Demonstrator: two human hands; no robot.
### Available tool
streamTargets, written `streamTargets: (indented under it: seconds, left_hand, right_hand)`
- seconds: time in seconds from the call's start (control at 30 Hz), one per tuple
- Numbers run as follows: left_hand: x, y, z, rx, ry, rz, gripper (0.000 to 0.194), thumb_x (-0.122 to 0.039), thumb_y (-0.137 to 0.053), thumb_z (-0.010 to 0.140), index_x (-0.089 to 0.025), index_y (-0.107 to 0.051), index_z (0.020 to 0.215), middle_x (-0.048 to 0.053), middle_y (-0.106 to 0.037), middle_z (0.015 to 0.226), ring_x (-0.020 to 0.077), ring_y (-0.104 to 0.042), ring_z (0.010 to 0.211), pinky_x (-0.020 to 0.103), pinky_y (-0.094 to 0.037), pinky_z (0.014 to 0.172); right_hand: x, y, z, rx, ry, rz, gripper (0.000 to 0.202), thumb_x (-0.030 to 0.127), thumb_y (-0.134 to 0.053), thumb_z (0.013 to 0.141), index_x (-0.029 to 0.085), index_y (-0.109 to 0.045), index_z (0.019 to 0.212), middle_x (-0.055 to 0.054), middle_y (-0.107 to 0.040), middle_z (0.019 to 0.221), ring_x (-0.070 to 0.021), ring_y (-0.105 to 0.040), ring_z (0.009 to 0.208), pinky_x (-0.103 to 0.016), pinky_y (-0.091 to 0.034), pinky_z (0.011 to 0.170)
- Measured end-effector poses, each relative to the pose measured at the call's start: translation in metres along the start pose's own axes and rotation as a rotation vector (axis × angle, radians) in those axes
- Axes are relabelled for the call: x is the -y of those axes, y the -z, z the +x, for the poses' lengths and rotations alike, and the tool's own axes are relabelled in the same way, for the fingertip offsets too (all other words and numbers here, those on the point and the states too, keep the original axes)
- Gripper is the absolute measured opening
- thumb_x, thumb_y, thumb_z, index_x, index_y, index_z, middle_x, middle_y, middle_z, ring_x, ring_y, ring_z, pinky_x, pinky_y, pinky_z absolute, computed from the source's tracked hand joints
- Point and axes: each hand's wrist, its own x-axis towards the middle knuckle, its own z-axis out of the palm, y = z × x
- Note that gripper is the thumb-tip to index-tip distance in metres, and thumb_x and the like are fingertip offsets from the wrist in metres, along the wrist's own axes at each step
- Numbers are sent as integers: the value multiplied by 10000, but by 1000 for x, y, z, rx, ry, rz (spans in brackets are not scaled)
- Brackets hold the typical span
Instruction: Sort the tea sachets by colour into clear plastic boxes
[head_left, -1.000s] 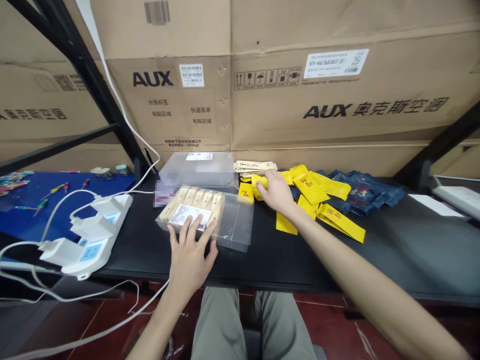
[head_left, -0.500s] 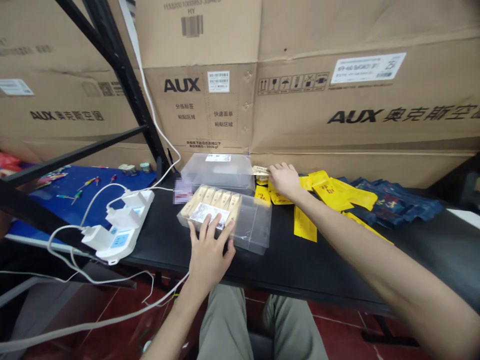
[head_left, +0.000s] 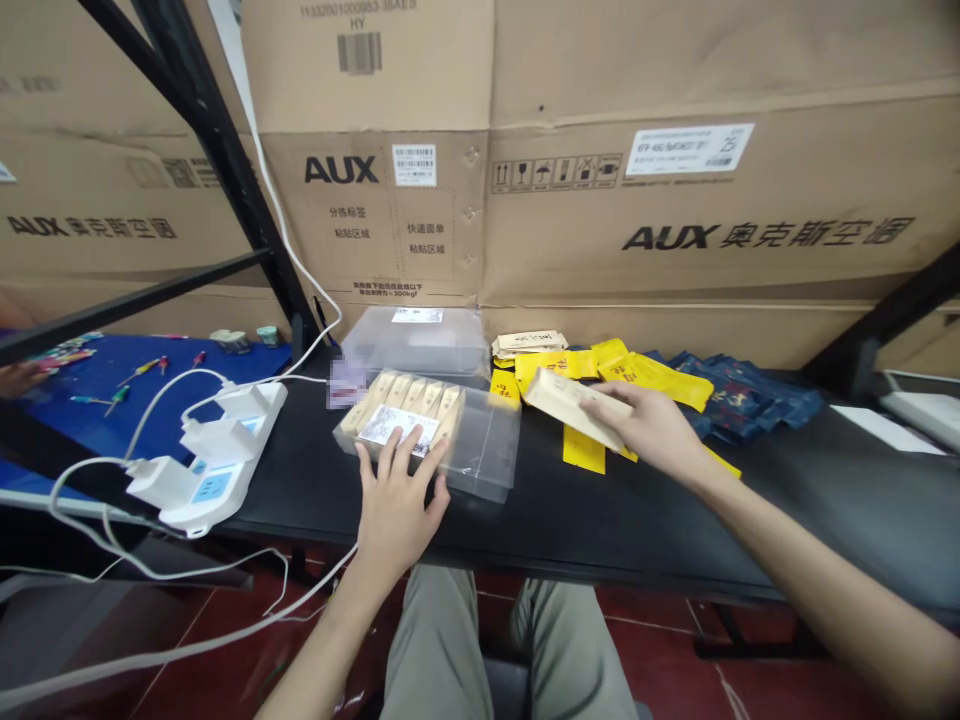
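My left hand (head_left: 396, 512) lies with fingers spread on the near side of a clear plastic box (head_left: 484, 445), its fingertips on a white printed label (head_left: 397, 430). A row of several beige paper packets (head_left: 442, 400) fills the left part of that box. In my right hand (head_left: 652, 425) is a flat beige packet (head_left: 562, 398), pinched at its right end and held above yellow sachets (head_left: 585, 452). More beige packets (head_left: 527, 343) lie stacked behind it. A second clear plastic box (head_left: 416, 345) stands behind the first.
Dark blue sachets (head_left: 750, 395) lie right of the yellow ones. A white power strip (head_left: 225, 470) with plugs and cables sits left. Another person's hand (head_left: 21, 378) shows at a blue surface (head_left: 172, 405). AUX cartons (head_left: 555, 230) stand behind the black table (head_left: 720, 530).
My right hand has come away from the beige stack toward me and right, now carrying one beige packet. My left hand stays on the box. The view has shifted slightly right.
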Motion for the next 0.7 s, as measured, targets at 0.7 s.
streamTargets:
  seconds: [0.7]
  left_hand:
    - [-3,3,1,12,-4,44,428,-256,-478,926,-285,-567,1344,106,-543,1417,364,-430,1364,722,-264,1100]
  right_hand:
    - [26,-74,-55,365,-261,899,490,295,-702,828,149,-618,1288,-39,-742,921,-91,-648,596,-208,-592,597]
